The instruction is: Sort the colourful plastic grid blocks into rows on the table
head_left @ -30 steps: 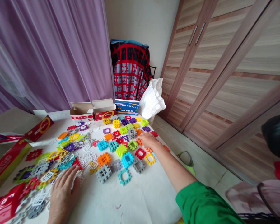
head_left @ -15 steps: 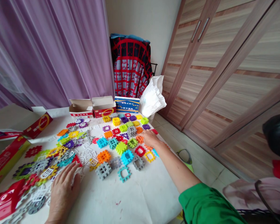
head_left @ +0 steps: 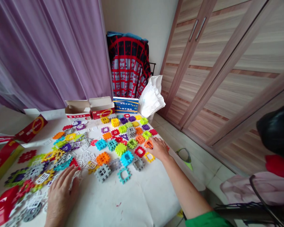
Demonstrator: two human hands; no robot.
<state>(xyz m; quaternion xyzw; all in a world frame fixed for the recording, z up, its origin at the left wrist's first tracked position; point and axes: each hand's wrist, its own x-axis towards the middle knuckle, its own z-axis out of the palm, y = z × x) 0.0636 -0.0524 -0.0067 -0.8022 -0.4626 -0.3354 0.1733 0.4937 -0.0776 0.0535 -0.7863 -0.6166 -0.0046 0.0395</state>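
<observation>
My right hand (head_left: 158,148) reaches over the right side of the table, its fingers closed at the edge of an orange notched plastic building block (head_left: 148,144). Around it lie a lime green block (head_left: 147,135), a red square frame (head_left: 140,152) and a yellow square frame (head_left: 149,157). My left hand (head_left: 62,192) rests at the near left with fingers stretched out and nothing visibly gripped. White lattice pieces (head_left: 85,157) and a red piece (head_left: 74,163) lie by its fingertips. A grey block (head_left: 103,172) and a turquoise frame (head_left: 124,175) lie between the hands.
Open cardboard boxes (head_left: 78,115) and a blue box (head_left: 125,105) stand along the back edge. A white bag (head_left: 152,97) is at the back right corner. Mixed pieces cover the left side, beside a large red-and-green box (head_left: 4,160). Wooden wardrobe doors (head_left: 203,75) rise on the right.
My right hand has shifted right and toward me, uncovering a lime green block and the orange block at its fingers. My left hand stays put. The view has turned slightly right.
</observation>
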